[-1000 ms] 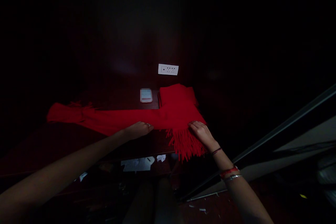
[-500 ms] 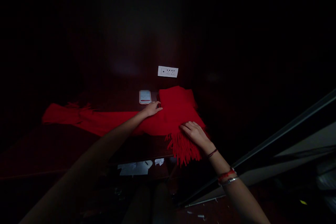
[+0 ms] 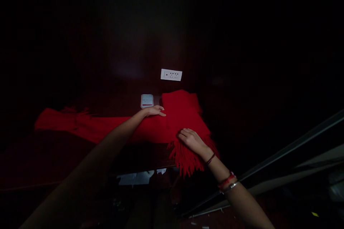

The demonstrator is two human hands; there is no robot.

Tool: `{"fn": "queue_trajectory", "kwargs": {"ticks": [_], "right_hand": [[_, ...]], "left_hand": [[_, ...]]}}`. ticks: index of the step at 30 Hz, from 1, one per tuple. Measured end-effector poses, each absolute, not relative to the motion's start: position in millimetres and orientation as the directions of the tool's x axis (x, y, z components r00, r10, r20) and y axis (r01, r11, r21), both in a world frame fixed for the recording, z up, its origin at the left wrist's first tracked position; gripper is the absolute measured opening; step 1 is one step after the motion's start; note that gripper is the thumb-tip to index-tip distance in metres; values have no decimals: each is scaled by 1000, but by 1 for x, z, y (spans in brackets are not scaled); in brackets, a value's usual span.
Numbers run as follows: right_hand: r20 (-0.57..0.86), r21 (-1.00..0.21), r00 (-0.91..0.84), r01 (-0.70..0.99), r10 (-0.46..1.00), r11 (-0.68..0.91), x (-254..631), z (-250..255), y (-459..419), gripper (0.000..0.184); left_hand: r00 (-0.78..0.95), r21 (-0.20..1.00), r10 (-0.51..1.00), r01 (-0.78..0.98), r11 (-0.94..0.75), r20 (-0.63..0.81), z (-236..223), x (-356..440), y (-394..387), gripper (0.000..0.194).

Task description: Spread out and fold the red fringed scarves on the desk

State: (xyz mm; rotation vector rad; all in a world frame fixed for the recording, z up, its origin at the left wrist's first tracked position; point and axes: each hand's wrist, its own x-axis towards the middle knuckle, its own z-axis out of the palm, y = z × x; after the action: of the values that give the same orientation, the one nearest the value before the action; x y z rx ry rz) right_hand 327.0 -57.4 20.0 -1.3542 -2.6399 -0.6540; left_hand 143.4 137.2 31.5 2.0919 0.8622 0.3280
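A red fringed scarf lies across a dark wooden table, with a layered, folded part on the right and a long strip stretching left. My left hand rests at the left edge of the folded part, thumb and fingers apart, touching the cloth. Lower down, my right hand has its fingers bent together on the scarf just above the fringe, which hangs over the table's front edge. Its fingertips press into the cloth. Just behind my left hand lies a phone with a lit screen.
A white socket panel is on the dark wall behind. Below the tabletop, white papers lie on a shelf. A pale-edged panel slants along the right side. Small scraps lie on the floor. The surroundings are very dim.
My left hand has moved from the strip's front edge up to the left edge of the folded part. My right hand has slid left along the scarf above the fringe.
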Motion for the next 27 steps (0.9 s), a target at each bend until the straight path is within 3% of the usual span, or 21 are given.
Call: {"fn": "queue_trajectory", "kwargs": {"ticks": [6,10,12,14,18,23,27], "right_hand": [[319,189,-563,826,762,531,330,19,-53,18],[323,126,-571,816,755,564,329,20,-54,18],[331,124,-563,821,757,557,328,19,-55,19],[345,126,-544,834,765,537,327,17,-55,19],[381,100,-497,860,780,500,325,15,-55,20],[445,16,-419,888,792,460,323,12,-54,23],[482,-46,-366,897,796,440,322,10,-55,23]], "left_hand": [[709,639,703,517,-570,55,32,148,151,11],[672,581,723,528,-619,160,29,153,138,16],[648,489,697,520,-700,308,27,151,116,20],[667,311,587,498,-809,459,21,145,85,22],[828,73,413,418,-905,379,6,130,28,36],[843,-94,443,490,-867,305,-6,124,3,24],[806,-140,493,557,-819,327,-7,131,-4,22]]}}
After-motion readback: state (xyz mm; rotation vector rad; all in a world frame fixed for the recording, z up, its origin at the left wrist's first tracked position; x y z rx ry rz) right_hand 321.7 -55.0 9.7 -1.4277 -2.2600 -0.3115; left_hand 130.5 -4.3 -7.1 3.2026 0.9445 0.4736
